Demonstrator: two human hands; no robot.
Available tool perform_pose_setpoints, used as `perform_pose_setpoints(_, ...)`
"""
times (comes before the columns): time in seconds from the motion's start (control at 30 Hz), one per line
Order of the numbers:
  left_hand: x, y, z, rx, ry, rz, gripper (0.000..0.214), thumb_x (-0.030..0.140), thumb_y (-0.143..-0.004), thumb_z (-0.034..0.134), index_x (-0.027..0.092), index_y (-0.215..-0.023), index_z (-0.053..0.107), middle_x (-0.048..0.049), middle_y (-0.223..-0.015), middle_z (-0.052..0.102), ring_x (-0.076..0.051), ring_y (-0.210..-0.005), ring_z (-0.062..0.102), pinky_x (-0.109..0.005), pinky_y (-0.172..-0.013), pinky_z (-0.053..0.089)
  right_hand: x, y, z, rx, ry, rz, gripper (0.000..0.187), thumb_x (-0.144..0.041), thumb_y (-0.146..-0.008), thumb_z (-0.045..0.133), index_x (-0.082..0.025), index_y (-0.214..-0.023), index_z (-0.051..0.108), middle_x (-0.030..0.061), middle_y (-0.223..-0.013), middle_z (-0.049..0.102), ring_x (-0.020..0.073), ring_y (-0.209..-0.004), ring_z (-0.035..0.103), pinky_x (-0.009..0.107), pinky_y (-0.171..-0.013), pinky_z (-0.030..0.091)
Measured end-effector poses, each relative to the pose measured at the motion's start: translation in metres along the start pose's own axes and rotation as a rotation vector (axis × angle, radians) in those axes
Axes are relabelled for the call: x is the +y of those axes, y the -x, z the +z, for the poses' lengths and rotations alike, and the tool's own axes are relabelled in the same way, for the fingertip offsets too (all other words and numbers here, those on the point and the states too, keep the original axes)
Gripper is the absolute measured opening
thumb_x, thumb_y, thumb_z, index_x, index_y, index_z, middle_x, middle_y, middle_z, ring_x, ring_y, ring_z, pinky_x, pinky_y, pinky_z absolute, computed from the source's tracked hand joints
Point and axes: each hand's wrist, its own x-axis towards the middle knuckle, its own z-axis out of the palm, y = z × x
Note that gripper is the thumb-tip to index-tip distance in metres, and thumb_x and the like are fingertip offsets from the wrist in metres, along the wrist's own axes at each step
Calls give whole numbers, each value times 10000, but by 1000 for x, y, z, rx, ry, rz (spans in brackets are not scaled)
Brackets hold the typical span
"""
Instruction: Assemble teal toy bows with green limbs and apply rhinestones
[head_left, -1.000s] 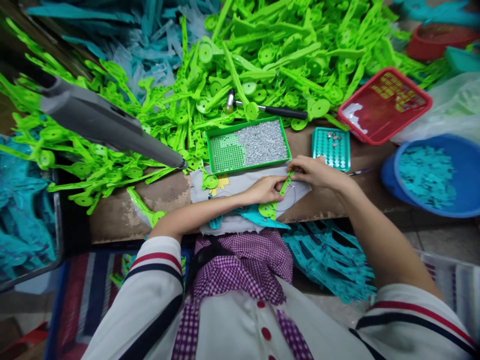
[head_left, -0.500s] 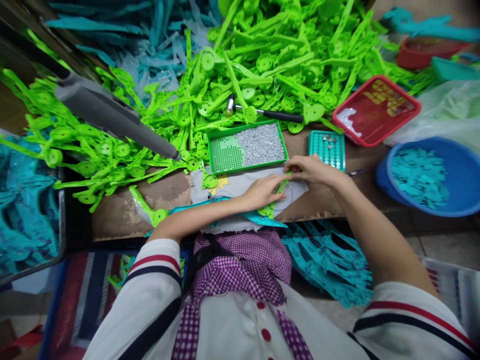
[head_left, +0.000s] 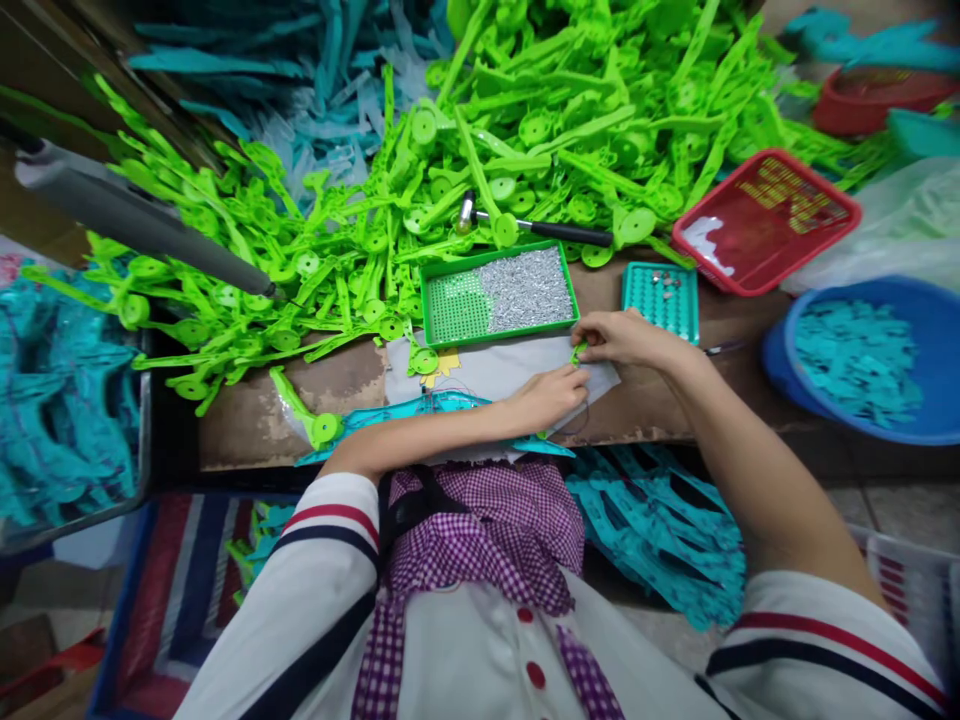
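Note:
My right hand [head_left: 622, 338] pinches the tip of a lime-green plastic part [head_left: 578, 352] over the grey cloth [head_left: 510, 358]. Just below it, my left hand [head_left: 551, 396] is closed over the same part and covers most of its length. Under my left forearm lies a long teal plastic piece [head_left: 390, 412] with thin wires. Another green part with a round disc [head_left: 424, 360] rests on the cloth's left side, by a yellow print.
Behind the cloth stands a green tray [head_left: 427, 310] of small silver pieces. A teal tray [head_left: 628, 300], red basket [head_left: 757, 240] and blue bucket [head_left: 930, 390] are at right. A hammer [head_left: 570, 231] lies against the green heap [head_left: 555, 150]. A grey electric screwdriver [head_left: 150, 215] hangs at left.
My left hand has drawn its fingers in and moved slightly right, covering more of the green part. My right hand stays at its tip. The hanging screwdriver has shifted left in view.

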Motion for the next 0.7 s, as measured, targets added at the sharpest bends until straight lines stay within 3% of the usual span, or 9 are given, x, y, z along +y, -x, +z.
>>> perform_pose_setpoints(0.13, -6, 13, -4, 27, -10, -25, 256, 151, -997, 464, 156, -1036, 717, -150, -1244, 642, -274, -1194, 538, -430, -1039, 449, -3, -1, -2, -9, -8, 17, 178, -291, -780, 737, -264, -955, 719, -8, -823, 685, 184, -775, 632, 311, -694, 320)
perform_pose_setpoints(0.27, -14, 20, -13, 125, 189, -121, 232, 191, -968, 578, 190, -1117, 755, -117, -1182, 679, -242, -1135, 589, -403, -1022, 476, -5, 0, -1, 2, -2, 35, 175, -288, -779, 744, -258, -948, 711, -12, -822, 674, 182, -778, 632, 318, -702, 320)
perform_pose_setpoints(0.37, -18, 22, -21, 84, 506, -275, 279, 202, -973, 567, 205, -1191, 742, -71, -1039, 731, -193, -980, 655, -377, -951, 514, -5, 1, 0, -3, -1, 39, 179, -283, -776, 745, -252, -949, 708, -11, -830, 671, 180, -779, 627, 318, -700, 316)
perform_pose_setpoints(0.47, -16, 20, -26, 38, 984, -498, 304, 113, -951, 508, 157, -1144, 739, -73, -1000, 765, -149, -908, 689, -347, -931, 543, -3, 0, 1, -3, -6, 32, 177, -296, -781, 741, -254, -950, 709, -8, -838, 671, 182, -777, 622, 321, -696, 308)
perform_pose_setpoints(0.6, -6, 13, -28, 160, 1511, -745, 232, 234, -995, 520, 129, -932, 717, -104, -884, 750, -159, -887, 704, -356, -901, 585, -1, 0, 2, 8, 5, 34, 162, -318, -796, 732, -261, -947, 715, -9, -820, 673, 185, -774, 623, 327, -703, 298)
perform_pose_setpoints(0.7, 3, 6, -26, 291, 1599, -881, 149, 213, -954, 646, 154, -823, 606, -23, -719, 650, -117, -779, 671, -319, -864, 587, -1, 1, 3, 19, 10, 22, 163, -322, -803, 721, -267, -956, 714, -9, -818, 679, 187, -777, 630, 327, -708, 303)
